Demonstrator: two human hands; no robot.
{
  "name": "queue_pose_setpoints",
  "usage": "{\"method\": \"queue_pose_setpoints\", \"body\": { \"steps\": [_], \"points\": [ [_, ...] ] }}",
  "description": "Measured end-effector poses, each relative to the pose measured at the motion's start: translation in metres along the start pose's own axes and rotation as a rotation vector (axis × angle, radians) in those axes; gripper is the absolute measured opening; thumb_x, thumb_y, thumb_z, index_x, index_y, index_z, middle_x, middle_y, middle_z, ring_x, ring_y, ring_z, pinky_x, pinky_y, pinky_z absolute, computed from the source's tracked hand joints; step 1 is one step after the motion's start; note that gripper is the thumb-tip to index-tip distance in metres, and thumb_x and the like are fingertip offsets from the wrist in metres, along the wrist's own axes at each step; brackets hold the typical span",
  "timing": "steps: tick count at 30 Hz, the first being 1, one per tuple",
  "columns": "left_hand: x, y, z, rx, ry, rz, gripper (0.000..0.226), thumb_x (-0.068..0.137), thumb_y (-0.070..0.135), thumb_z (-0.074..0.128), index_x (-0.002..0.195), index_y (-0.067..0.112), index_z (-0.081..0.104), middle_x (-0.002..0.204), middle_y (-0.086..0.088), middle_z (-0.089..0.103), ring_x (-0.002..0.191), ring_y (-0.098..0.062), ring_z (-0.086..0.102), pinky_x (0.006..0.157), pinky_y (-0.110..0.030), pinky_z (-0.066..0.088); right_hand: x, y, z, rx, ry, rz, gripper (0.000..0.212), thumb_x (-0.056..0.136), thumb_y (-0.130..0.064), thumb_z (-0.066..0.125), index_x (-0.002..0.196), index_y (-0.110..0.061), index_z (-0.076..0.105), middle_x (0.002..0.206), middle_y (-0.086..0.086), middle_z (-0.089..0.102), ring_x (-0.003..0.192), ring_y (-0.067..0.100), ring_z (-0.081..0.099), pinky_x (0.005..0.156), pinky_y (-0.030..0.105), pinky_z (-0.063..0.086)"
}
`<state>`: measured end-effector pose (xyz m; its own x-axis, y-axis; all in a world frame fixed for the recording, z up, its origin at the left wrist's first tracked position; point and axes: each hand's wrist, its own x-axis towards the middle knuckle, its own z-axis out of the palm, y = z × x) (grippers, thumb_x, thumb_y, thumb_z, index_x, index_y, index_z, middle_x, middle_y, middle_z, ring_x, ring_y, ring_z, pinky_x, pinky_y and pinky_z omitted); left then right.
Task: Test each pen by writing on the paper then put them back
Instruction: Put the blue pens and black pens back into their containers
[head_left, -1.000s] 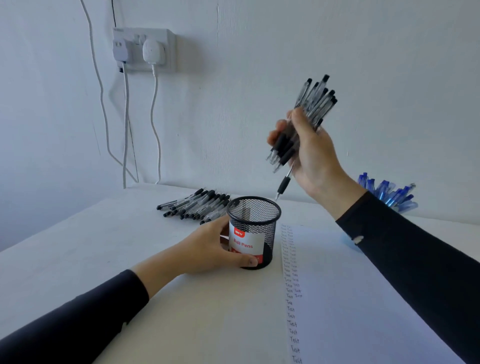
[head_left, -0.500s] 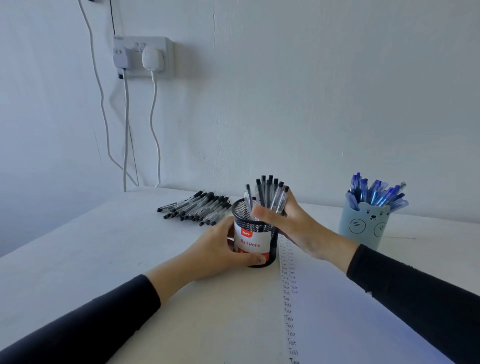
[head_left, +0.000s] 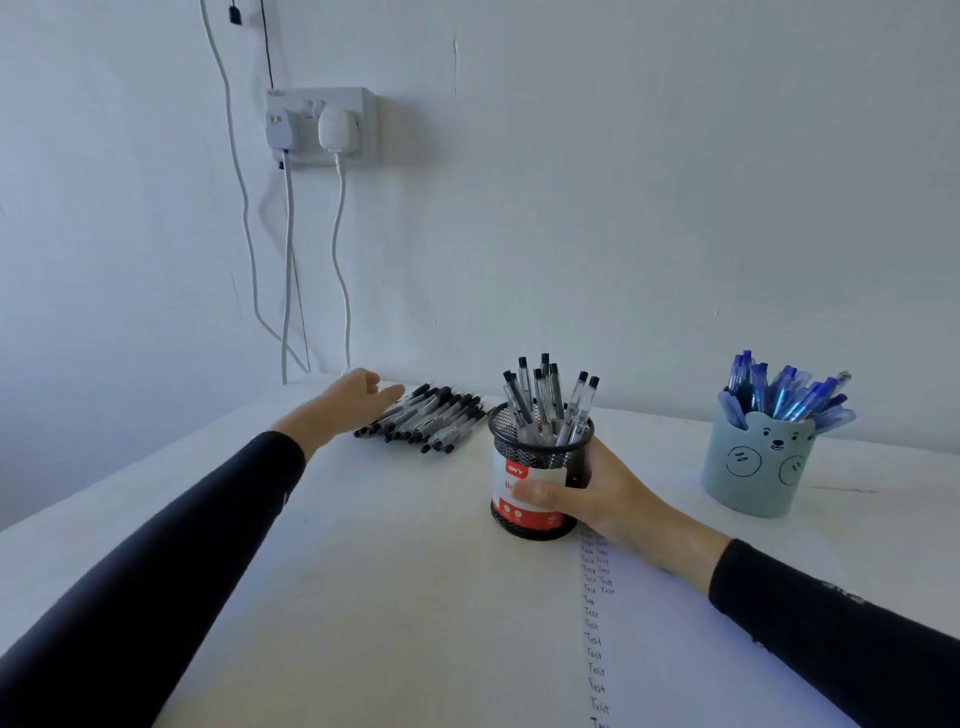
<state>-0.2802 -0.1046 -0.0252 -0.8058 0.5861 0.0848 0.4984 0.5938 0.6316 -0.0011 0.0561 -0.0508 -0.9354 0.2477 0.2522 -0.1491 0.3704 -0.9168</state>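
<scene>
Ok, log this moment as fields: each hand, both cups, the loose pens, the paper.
left hand: open, reaching to the loose pens
right hand: holds mesh cup
mesh cup: upright, black pens inside
loose pens: pile lying left of mesh cup
bear cup: blue pens inside
paper: column of "Test" words

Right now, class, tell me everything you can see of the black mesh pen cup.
The black mesh pen cup is a wire-mesh cylinder, apparently metal, with a red-and-white label round its lower half. It stands upright on the table, holding several clear black-capped pens that lean outward. The right hand grips its right side, thumb across the label.
</scene>
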Motion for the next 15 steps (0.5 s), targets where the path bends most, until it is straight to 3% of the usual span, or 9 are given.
{"method": "queue_pose_setpoints", "body": {
  "steps": [3,5,8,11,13,15],
  "points": [
    [0.019,-0.003,0.005,0.301,-0.141,-0.068,0.1,0.083,0.081,0.034,0.144,0.003,0.038,0.15,-0.012,0.042,0.134,-0.027,0.043,0.111,-0.039,0.033,0.001,0.003,0.0,-0.004,0.012,-0.003,0.065,0.073,-0.032,0.086,0.13,-0.025,0.055,0.121,-0.003,0.068,0.115,0.014,0.063,0.102,0.043,0.048],
    [0.025,0.003,0.003,0.439,-0.169,-0.066,0.101,0.081,0.086,0.028,0.137,0.005,0.048,0.141,-0.01,0.052,0.124,-0.026,0.051,0.105,-0.037,0.038,0.003,0.004,-0.002,0.019,0.033,-0.018,0.067,0.069,-0.038,0.087,0.128,-0.025,0.057,0.12,-0.003,0.069,0.114,0.015,0.064,0.102,0.044,0.048],
    [0.028,0.014,-0.001,0.578,-0.21,-0.04,0.086,0.085,0.081,0.025,0.116,0.008,0.059,0.113,-0.005,0.061,0.1,-0.022,0.059,0.09,-0.033,0.044,0.002,0.002,-0.005,0.104,0.086,-0.052,0.061,0.07,-0.039,0.085,0.124,-0.024,0.061,0.117,-0.001,0.07,0.112,0.017,0.065,0.099,0.043,0.05],
    [0.028,0.021,0.003,0.57,-0.185,-0.011,0.061,0.093,0.069,0.034,0.098,0.012,0.056,0.106,-0.006,0.062,0.089,-0.021,0.056,0.082,-0.031,0.042,0.0,-0.001,-0.008,0.175,0.13,-0.09,0.051,0.074,-0.029,0.081,0.121,-0.022,0.063,0.113,0.001,0.072,0.108,0.018,0.068,0.095,0.039,0.053],
    [0.028,0.024,0.008,0.546,-0.165,-0.016,0.058,0.095,0.063,0.039,0.102,0.009,0.057,0.114,-0.012,0.063,0.088,-0.023,0.055,0.08,-0.03,0.04,-0.002,-0.004,-0.007,0.194,0.148,-0.117,0.049,0.076,-0.025,0.079,0.122,-0.021,0.063,0.114,0.001,0.072,0.107,0.017,0.068,0.089,0.031,0.054],
    [0.027,0.026,0.011,0.526,-0.15,-0.038,0.064,0.095,0.059,0.043,0.121,0.002,0.056,0.127,-0.014,0.059,0.104,-0.028,0.057,0.083,-0.031,0.039,-0.002,-0.008,-0.007,0.22,0.163,-0.141,0.048,0.079,-0.022,0.078,0.124,-0.02,0.062,0.115,0.001,0.072,0.108,0.017,0.067,0.084,0.026,0.055]
  ]
}}
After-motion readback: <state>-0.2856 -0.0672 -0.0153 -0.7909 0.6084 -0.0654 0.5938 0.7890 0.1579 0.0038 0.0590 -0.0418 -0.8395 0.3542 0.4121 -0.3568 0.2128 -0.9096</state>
